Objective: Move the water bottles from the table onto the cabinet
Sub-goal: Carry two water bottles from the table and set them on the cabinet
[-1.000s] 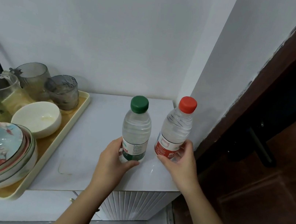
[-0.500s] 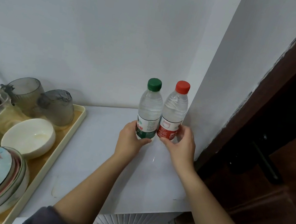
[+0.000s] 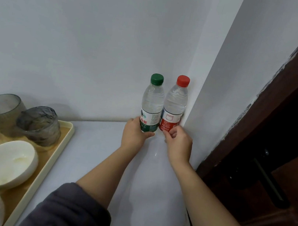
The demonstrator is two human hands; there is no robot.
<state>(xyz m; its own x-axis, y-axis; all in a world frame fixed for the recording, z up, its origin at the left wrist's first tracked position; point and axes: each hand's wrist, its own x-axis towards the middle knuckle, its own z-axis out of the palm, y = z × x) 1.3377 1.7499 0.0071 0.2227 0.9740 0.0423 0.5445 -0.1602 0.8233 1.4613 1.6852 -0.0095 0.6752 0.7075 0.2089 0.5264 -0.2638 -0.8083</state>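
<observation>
Clear plastic, thin-walled, water-filled: likely hefty, prone to dent and slip. Head view: green-cap bottle [image 3: 152,103] and red-cap bottle [image 3: 174,105] upright, touching, in the cabinet's [image 3: 99,154] back right corner. Left hand [image 3: 134,134] wrapped round the green label; right hand [image 3: 178,144] half curled, fingertips on the red label. Best held at the labelled waist. Tray [image 3: 65,139] along the left edge.

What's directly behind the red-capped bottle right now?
Behind the red-capped bottle is only the bare white wall corner; nothing else shows there. The right hand covers its base, so I cannot see whether it rests on the cabinet top.
</observation>
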